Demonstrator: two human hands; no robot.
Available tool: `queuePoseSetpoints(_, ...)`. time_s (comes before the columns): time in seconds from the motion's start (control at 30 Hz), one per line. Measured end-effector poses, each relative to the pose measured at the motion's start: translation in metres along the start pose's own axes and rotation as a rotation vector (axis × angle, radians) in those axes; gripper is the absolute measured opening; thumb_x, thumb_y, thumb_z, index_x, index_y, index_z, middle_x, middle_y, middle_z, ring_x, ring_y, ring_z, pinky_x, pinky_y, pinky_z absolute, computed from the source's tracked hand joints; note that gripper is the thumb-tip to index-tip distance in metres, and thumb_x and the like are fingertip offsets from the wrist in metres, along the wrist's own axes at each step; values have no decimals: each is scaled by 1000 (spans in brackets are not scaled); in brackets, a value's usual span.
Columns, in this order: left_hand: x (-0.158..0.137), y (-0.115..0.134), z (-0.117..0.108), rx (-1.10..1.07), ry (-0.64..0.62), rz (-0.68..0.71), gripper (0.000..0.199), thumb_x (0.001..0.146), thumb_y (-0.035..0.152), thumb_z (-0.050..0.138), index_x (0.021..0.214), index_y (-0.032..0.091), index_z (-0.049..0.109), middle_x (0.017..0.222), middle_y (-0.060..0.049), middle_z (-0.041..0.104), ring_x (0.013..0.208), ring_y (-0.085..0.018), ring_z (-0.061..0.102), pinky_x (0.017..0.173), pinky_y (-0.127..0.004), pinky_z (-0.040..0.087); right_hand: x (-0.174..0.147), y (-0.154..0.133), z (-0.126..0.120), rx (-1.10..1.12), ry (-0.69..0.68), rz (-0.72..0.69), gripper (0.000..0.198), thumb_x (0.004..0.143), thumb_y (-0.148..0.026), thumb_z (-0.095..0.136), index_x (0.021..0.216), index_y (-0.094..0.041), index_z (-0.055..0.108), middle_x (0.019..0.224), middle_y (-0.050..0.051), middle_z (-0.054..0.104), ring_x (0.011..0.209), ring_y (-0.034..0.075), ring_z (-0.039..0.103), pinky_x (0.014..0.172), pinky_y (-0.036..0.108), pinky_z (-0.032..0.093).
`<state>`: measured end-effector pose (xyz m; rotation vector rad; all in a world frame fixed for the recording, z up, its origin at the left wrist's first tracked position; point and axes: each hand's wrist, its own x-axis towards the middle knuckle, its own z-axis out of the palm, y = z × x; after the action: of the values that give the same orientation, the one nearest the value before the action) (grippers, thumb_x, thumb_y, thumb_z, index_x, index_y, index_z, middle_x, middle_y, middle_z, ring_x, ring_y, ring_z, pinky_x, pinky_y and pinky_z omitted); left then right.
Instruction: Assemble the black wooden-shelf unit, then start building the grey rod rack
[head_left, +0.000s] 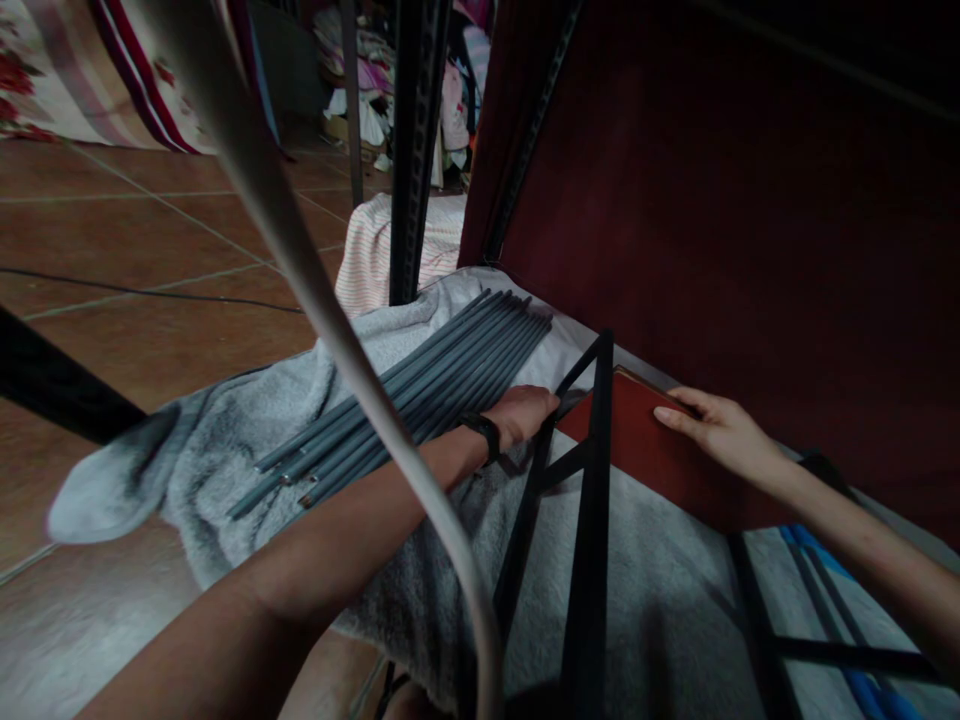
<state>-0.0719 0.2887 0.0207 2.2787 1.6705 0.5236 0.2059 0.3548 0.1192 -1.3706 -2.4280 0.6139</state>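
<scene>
A flat reddish-brown board [652, 440] lies slanted on the grey blanket, behind a black metal frame [598, 440]. My right hand [716, 425] grips the board's upper edge, thumb on the near face and the other fingers behind it. At the board's left end, my left hand [525, 412], with a dark band on its wrist, has its fingers curled in beside the frame's leg. The fingertips are partly hidden, and the hand appears to hold the board's end there. A bundle of grey rods [442, 380] lies just left of this hand.
A pale curved tube [352, 370] crosses the view close to the camera. Behind stand a dark red panel [712, 200] and a black perforated post [412, 160]. The grey blanket [217, 470] covers part of the tiled floor [172, 230], where a thin cable [150, 290] runs.
</scene>
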Motion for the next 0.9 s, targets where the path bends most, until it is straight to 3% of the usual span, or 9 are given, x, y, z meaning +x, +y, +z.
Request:
queuePoseSetpoints(0.13,2,-4,0,-15,-33,-17,20,85,14,55,97,18,71,100,-9,73,94,-21,68,80,-26,48,-2,-4,0,-2,35,-5,48,79,-62,67,109,-25,72,110,5,75,99,33,69,87,47,57)
queuePoseSetpoints(0.37,5,-11,-2,-33,-44,3,18,84,17,55,99,18,66,102,-8,72,96,-22,67,78,-25,47,-5,-10,-2,10,43,1,46,78,-63,66,107,-27,73,99,4,76,93,31,70,76,42,59)
queuePoseSetpoints(0.57,7,-13,-1,-193,-66,-4,19,85,13,51,98,18,65,97,-4,73,87,-15,66,72,-22,45,-4,-9,-2,41,-27,0,47,81,-63,63,109,-26,71,99,4,76,88,29,70,74,39,58)
queuePoseSetpoints(0.9,10,0,1,-163,-34,-117,20,78,10,56,90,15,72,94,-8,73,86,-19,67,72,-24,47,-4,-2,-3,38,-76,12,44,85,-63,60,110,-27,68,102,3,75,91,28,69,75,36,57)
